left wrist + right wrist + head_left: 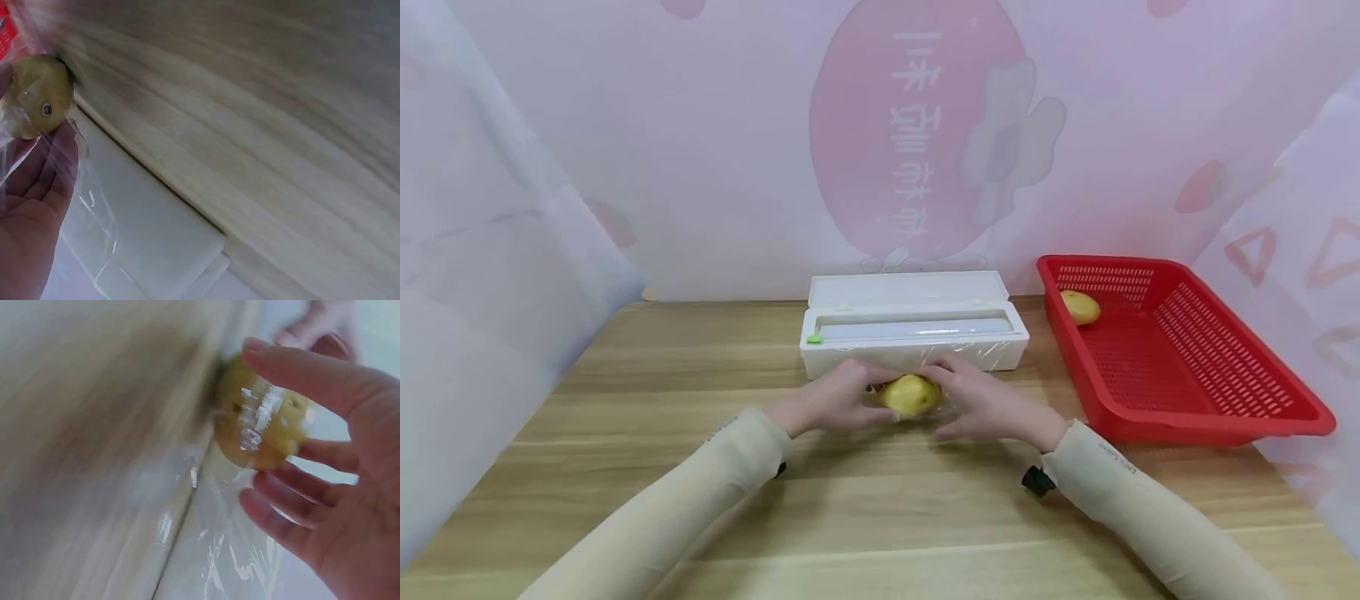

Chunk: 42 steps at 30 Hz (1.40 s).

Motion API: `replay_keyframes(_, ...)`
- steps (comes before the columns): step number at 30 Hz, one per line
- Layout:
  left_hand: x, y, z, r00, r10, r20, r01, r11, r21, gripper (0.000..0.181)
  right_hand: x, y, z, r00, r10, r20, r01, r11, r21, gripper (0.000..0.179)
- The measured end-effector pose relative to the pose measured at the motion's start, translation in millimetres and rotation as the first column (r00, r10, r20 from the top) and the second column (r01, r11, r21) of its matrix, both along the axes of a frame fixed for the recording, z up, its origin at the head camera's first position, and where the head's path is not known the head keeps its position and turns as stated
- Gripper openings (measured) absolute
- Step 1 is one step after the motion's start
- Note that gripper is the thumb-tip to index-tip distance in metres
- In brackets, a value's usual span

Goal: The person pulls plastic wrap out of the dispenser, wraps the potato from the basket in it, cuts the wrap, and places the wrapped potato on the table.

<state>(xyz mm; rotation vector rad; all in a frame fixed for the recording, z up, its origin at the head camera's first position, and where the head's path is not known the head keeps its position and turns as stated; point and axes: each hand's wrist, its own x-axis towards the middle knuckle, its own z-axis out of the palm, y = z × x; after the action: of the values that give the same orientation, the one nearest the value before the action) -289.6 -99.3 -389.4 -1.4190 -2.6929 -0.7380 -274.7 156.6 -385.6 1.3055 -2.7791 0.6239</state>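
Potato (910, 396): mid-table, just off the near face of the white box, between both hands. Whether it sits on the wood or slightly above it, I cannot tell.

Left hand (842, 398) grips its left end, thumb on the near side, fingers beyond. Right hand (985, 404) holds the right end, thumb and fingers bent around it.

Progress, as I judge it: wrapping under way, partly done. Clear film (215, 569) already covers the potato; slack film spreads beside it, ends not gathered or pressed flat. Closing that looks left. Whether the sheet is cut free, I cannot make out.

Potato: smooth, yellow, rounded oval, a few dark eyes. Film: thin, glossy, creased, catching hard white glints.

Box (917, 357): long, matt white, squared, near the middle of the table's far edge. Lid (910, 287) raised; pale roll (917, 330) inside; small green slider (814, 338) at the left end.

Table (887, 517): pale wood grain, banded left to right.

Toward the far right corner, a red basket (1210, 425), slotted plastic with flared rim. A second potato (1081, 307) lies against its left wall, near the far corner; whether wrapped, too small to tell.

Behind the far edge: pinkish printed cloth (730, 167), softly rumpled.
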Motion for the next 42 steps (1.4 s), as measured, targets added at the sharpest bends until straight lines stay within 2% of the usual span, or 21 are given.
replay_keyframes(3,-4.0,-1.0,-2.4,0.998,0.019,0.063,-0.021,0.999,0.031,0.05,-1.9,-7,-3.1,0.994,0.021,-0.107,-0.02,1.0,0.011,0.08)
replay_keyframes(6,-6.5,-1.4,-2.3,0.994,0.042,0.102,-0.046,0.998,0.037,0.051,-6.7,-11,-3.0,0.982,0.026,-0.186,-0.029,1.0,-0.013,0.064)
replay_keyframes(9,-7.6,-0.9,-0.8,0.99,0.063,0.129,-0.066,0.998,0.019,0.051,-11.5,-11,-1.4,0.984,0.014,-0.179,-0.024,0.998,-0.051,0.052)
replay_keyframes(12,-6.9,0.4,0.5,0.988,0.078,0.134,-0.079,0.997,-0.002,0.051,-15.0,-6,-1.1,0.992,0.012,-0.126,-0.022,0.997,-0.078,0.048)
replay_keyframes(14,-4.4,1.7,1.4,0.989,0.093,0.116,-0.092,0.996,-0.017,0.053,-17.3,-4,-0.9,0.996,0.022,-0.09,-0.029,0.996,-0.084,0.049)
replay_keyframes(16,-0.6,3.9,1.5,0.989,0.121,0.084,-0.119,0.992,-0.038,0.064,-19.7,-3,-1.3,0.997,0.04,-0.063,-0.045,0.995,-0.088,0.049)
replay_keyframes(19,5.0,8.1,0.4,0.989,0.149,-0.004,-0.149,0.985,-0.085,0.083,-24.2,-1,-3.0,0.998,0.063,-0.029,-0.065,0.993,-0.095,0.05)
replay_keyframes(21,6.8,11.5,-0.4,0.986,0.153,-0.071,-0.159,0.984,-0.087,0.091,-26.9,0,-3.6,0.997,0.071,-0.012,-0.072,0.992,-0.106,0.05)
replay_keyframes(23,6.2,14.8,-0.9,0.981,0.145,-0.129,-0.154,0.986,-0.062,0.085,-29.3,0,-3.8,0.997,0.076,-0.003,-0.076,0.99,-0.122,0.051)
replay_keyframes(25,4.4,17.2,-1.1,0.978,0.144,-0.153,-0.149,0.989,-0.023,0.073,-30.8,0,-3.3,0.996,0.086,0.001,-0.085,0.987,-0.136,0.05)
replay_keyframes(29,-0.5,18.4,-0.7,0.985,0.121,-0.122,-0.121,0.993,0.01,0.058,-31.5,1,-2.4,0.996,0.088,0.021,-0.084,0.986,-0.147,0.047)
replay_keyframes(33,-4.8,15.5,1.8,0.994,0.09,-0.061,-0.09,0.996,0.002,0.057,-30.7,3,-0.4,0.997,0.076,0.033,-0.07,0.988,-0.139,0.043)
replay_keyframes(38,-9.2,13.8,4.2,0.996,0.092,-0.004,-0.092,0.996,-0.002,0.056,-30.0,4,3.3,0.997,0.065,0.029,-0.061,0.991,-0.12,0.043)
replay_keyframes(40,-10.0,14.5,5.0,0.996,0.092,0.007,-0.092,0.996,0.005,0.054,-27.2,5,4.4,0.999,0.043,-0.033,-0.047,0.99,-0.132,0.041)
replay_keyframes(42,-10.9,15.5,4.7,0.996,0.087,0.01,-0.087,0.996,0.018,0.051,-22.5,7,5.9,0.991,0.015,-0.135,-0.037,0.986,-0.163,0.036)
